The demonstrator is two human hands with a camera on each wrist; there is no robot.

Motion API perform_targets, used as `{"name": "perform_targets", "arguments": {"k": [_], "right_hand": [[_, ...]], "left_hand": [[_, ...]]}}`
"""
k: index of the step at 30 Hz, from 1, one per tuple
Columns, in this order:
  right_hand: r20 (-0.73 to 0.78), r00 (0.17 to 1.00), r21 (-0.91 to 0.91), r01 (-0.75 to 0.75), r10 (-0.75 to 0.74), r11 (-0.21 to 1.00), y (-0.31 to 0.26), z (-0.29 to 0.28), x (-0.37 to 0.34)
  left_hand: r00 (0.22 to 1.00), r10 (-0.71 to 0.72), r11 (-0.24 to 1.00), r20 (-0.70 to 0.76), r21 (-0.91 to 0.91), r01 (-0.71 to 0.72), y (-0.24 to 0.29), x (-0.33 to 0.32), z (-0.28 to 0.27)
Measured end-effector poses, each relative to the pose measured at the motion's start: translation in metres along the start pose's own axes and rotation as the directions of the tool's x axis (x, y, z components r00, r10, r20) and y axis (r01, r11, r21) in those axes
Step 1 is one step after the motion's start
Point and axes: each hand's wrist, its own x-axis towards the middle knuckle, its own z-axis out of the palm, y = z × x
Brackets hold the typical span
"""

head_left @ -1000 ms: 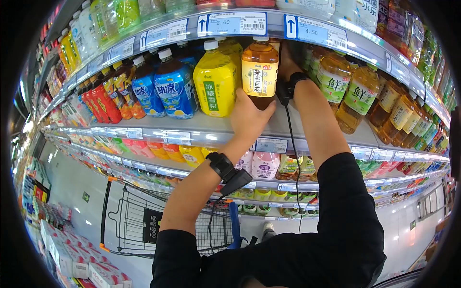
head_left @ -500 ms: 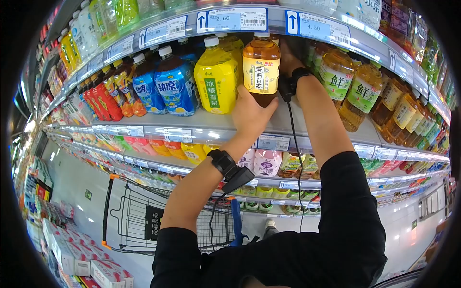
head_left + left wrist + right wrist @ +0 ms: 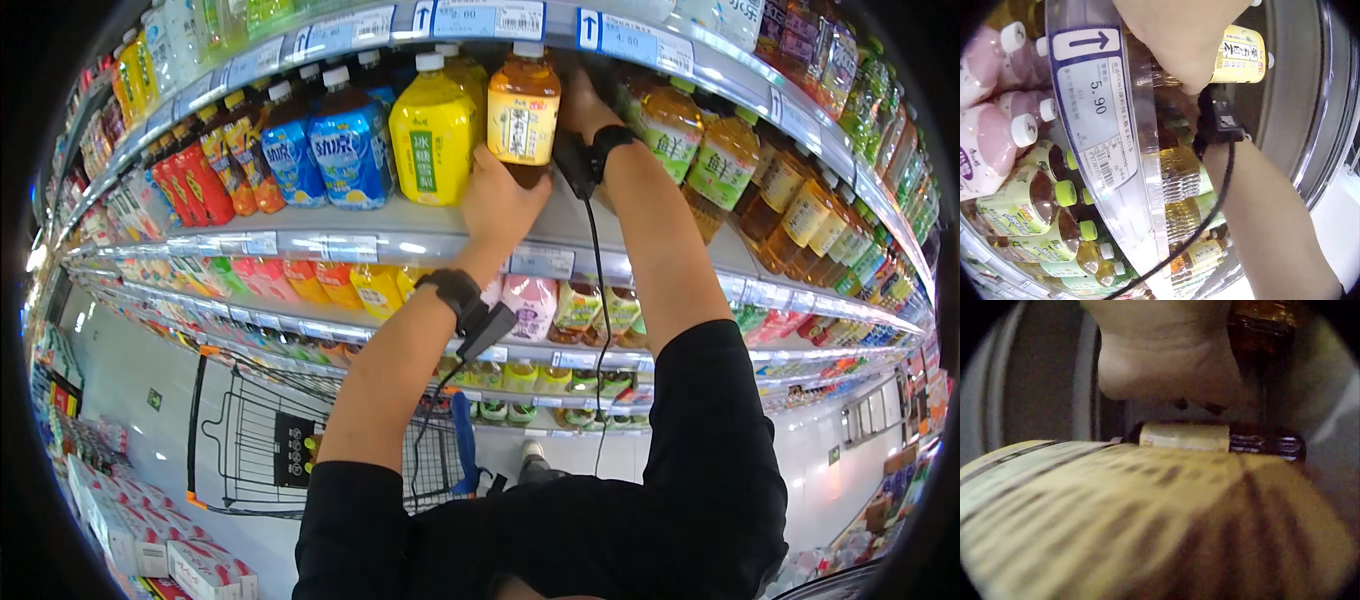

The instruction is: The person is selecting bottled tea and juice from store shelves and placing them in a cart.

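An amber bottle with a yellow label (image 3: 523, 115) stands upright at the shelf front, beside a large yellow bottle (image 3: 432, 135). My left hand (image 3: 502, 202) grips its lower part, thumb on the right side. The left wrist view shows that hand (image 3: 1179, 31) next to the yellow label (image 3: 1241, 56). Behind and right of the bottle, my right hand (image 3: 584, 106) reaches deep into the shaded shelf, its fingers hidden. In the right wrist view the hand (image 3: 1166, 359) is above a dark bottle with a pale label (image 3: 1185, 436); whether it touches anything cannot be told.
Blue bottles (image 3: 350, 150) stand to the left, green-labelled tea bottles (image 3: 722, 165) to the right. A price-tag rail (image 3: 560, 28) runs above the hands. Pink bottles (image 3: 530, 303) fill the shelf below. A cart (image 3: 250, 440) stands lower left; a black cable (image 3: 600, 330) hangs from my right wrist.
The head view has shifted, so the shelf and both hands appear higher and slightly left. My left hand keeps its grip on the amber bottle, and the right hand remains inside the shelf.
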Motion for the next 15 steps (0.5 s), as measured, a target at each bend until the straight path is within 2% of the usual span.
{"name": "perform_targets", "arguments": {"k": [1, 3, 5, 6, 7, 9, 10, 13, 14, 15], "right_hand": [[-0.025, 0.996, 0.053, -0.08, 0.082, 0.995, -0.001, -0.005, 0.01], [0.021, 0.999, -0.002, -0.025, 0.025, 1.0, -0.005, 0.009, 0.002], [-0.209, 0.978, -0.11, -0.04, 0.016, 0.993, -0.005, 0.026, -0.027], [-0.237, 0.969, -0.037, -0.077, 0.066, 0.996, -0.004, 0.019, -0.029], [-0.359, 0.924, -0.204, 0.056, -0.128, 0.977, 0.007, 0.013, -0.03], [-0.424, 0.877, -0.423, 0.028, -0.226, 0.906, 0.005, 0.07, -0.11], [-0.287, 0.925, -0.462, 0.096, -0.251, 0.882, 0.007, 0.069, -0.124], [-0.074, 0.93, -0.742, 0.19, -0.36, 0.643, 0.025, 0.058, -0.137], [-0.295, 0.887, -0.763, 0.004, -0.355, 0.646, 0.026, 0.061, -0.134], [-0.28, 0.908, -0.752, -0.005, -0.313, 0.66, 0.028, 0.058, -0.131]], "left_hand": [[1.0, 0.003, 1.0, -0.004, -0.019, -0.003, 0.0, 0.0, -0.001], [1.0, 0.0, 1.0, 0.005, -0.002, 0.0, -0.001, 0.001, -0.003], [1.0, 0.006, 1.0, -0.012, 0.003, -0.006, -0.004, 0.0, 0.0], [0.999, -0.028, 0.999, 0.033, 0.021, 0.027, 0.0, 0.0, -0.004], [0.998, -0.027, 1.0, 0.051, -0.003, 0.027, 0.0, -0.001, -0.004], [0.997, -0.018, 0.999, 0.073, -0.035, 0.02, -0.001, 0.001, -0.007], [0.998, -0.001, 1.0, 0.059, -0.025, 0.003, -0.003, 0.002, -0.005], [0.991, -0.028, 0.999, 0.134, -0.031, 0.032, 0.0, 0.003, -0.011], [0.988, -0.026, 0.999, 0.15, -0.044, 0.033, 0.0, 0.003, -0.01], [0.986, -0.024, 0.998, 0.164, -0.053, 0.033, -0.001, 0.004, -0.01]]}}
